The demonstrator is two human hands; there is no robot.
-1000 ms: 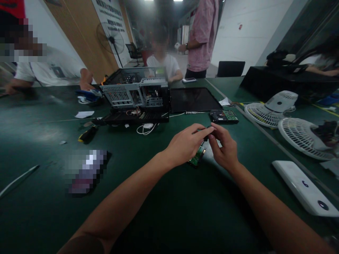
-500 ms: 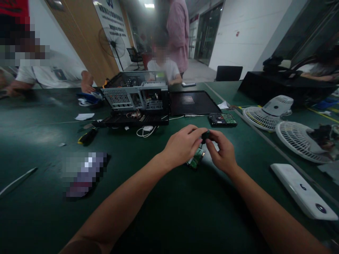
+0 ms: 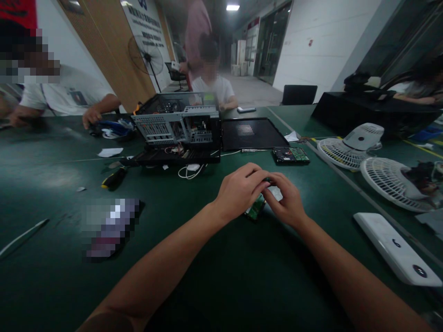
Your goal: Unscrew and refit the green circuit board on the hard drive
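Note:
My left hand [image 3: 242,191] is closed, thumb and fingertips pinched together above the table. My right hand [image 3: 288,200] meets it fingertip to fingertip, also in a pinch. Between the fingertips a little of a small dark part [image 3: 267,181] shows; most of it is covered, and I cannot tell its kind. Just under the hands a green circuit board [image 3: 255,210] lies on the green tabletop [image 3: 221,276], partly hidden by my left hand. A pale, shiny surface [image 3: 276,192] shows through the gap beneath my right hand.
Beyond my hands stands an opened computer case [image 3: 176,129], with a black panel [image 3: 254,133] beside it. A hard drive [image 3: 291,156] lies right of centre. White fan parts [image 3: 346,154] and a white device [image 3: 396,249] sit at right, a yellow-black tool [image 3: 114,178] at left. Other people are around the table.
My fingertips have closed further over the small dark part, which shows less now. Across the table, the person at left has moved a hand leftward; the standing person in pink has shifted left.

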